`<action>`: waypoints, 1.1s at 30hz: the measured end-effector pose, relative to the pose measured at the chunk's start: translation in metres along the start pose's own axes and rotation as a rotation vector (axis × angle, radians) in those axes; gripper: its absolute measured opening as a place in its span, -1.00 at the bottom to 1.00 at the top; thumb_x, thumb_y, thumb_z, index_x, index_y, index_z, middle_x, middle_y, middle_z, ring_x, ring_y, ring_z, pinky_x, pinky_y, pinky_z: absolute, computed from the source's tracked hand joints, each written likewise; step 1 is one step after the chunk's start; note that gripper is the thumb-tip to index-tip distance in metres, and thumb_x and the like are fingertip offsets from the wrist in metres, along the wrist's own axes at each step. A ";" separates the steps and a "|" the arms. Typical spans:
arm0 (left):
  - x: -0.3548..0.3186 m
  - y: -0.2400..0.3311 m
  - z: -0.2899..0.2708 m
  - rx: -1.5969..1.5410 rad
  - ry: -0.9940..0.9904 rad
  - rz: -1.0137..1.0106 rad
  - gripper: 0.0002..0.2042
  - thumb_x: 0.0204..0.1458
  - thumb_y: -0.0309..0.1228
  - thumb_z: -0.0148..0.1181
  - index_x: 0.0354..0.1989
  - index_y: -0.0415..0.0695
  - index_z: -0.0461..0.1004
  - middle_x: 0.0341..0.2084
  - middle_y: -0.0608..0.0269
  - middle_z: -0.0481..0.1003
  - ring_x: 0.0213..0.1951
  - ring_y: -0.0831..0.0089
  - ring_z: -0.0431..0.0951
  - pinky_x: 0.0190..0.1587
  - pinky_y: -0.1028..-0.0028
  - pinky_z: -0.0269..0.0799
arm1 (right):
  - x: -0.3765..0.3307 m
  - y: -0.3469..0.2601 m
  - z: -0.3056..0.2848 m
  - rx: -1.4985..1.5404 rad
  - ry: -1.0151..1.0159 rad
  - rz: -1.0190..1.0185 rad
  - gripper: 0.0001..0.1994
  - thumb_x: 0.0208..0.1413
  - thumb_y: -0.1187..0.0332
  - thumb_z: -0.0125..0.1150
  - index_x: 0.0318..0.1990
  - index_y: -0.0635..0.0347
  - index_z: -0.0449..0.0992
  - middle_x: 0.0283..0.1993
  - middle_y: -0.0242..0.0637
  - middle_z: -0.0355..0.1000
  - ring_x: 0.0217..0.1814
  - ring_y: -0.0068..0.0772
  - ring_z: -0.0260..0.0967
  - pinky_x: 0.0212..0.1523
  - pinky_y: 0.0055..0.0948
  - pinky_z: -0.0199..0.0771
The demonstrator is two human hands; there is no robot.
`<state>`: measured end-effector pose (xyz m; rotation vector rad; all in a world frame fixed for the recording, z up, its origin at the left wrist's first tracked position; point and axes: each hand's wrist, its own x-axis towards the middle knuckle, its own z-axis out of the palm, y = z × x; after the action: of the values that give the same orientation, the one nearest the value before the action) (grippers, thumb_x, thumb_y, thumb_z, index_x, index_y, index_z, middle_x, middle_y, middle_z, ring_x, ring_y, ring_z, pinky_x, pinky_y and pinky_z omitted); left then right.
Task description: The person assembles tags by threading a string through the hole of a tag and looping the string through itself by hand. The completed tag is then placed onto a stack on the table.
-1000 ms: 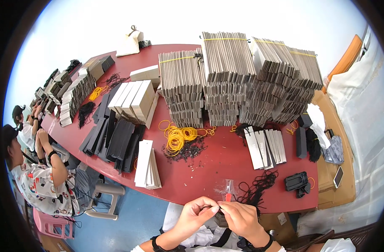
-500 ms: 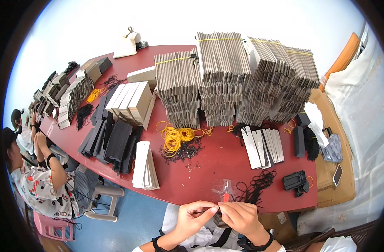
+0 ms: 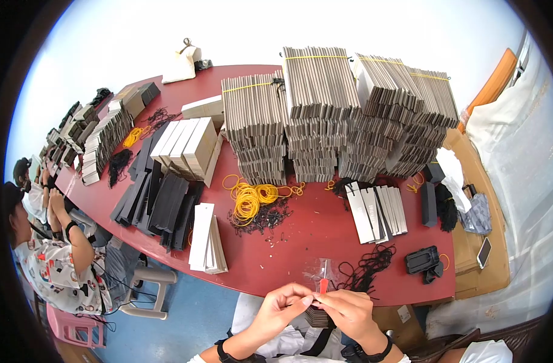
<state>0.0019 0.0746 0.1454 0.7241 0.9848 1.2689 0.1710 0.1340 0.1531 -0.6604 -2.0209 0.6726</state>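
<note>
My left hand (image 3: 283, 310) and my right hand (image 3: 351, 314) meet fingertip to fingertip just past the front edge of the red table (image 3: 312, 224). Each hand is closed in a pinch; what they pinch is too small and too covered by fingers to make out. Right behind the fingertips a red, narrow object (image 3: 324, 284) stands out beside a clear plastic bag (image 3: 318, 270). Below the hands, partly hidden by them, is a small stack of grey-brown ribbed pieces (image 3: 317, 317). A tangle of black cords (image 3: 369, 267) lies just beyond my right hand.
Tall bundles of grey boards (image 3: 322, 85) tied with yellow bands stand at the back. Yellow elastic loops (image 3: 247, 202) lie at mid-table, white-faced pieces (image 3: 207, 242) to the left, more white pieces (image 3: 376, 212) and a black case (image 3: 422, 260) to the right. A person (image 3: 64, 266) sits at left.
My hands stay together; the left fingers have lifted and curled slightly, and the right fingers have shifted a little. The surroundings sit slightly further left in the picture.
</note>
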 end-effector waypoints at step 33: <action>-0.023 0.013 -0.009 -0.022 -0.377 -0.087 -0.82 0.15 -0.58 0.07 -0.09 -0.17 0.31 -0.65 0.57 0.18 -0.56 0.79 0.06 -0.49 0.66 -0.04 | -0.029 0.002 -0.039 0.367 -0.369 0.112 -0.91 -0.02 0.51 0.25 -0.31 0.22 0.53 -0.56 -0.31 0.48 -0.58 -0.47 0.47 -0.56 -0.54 0.42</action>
<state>-0.0126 0.0536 0.1576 0.8568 0.6851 1.0185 0.2184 0.1237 0.1527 -0.4549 -2.1175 1.2722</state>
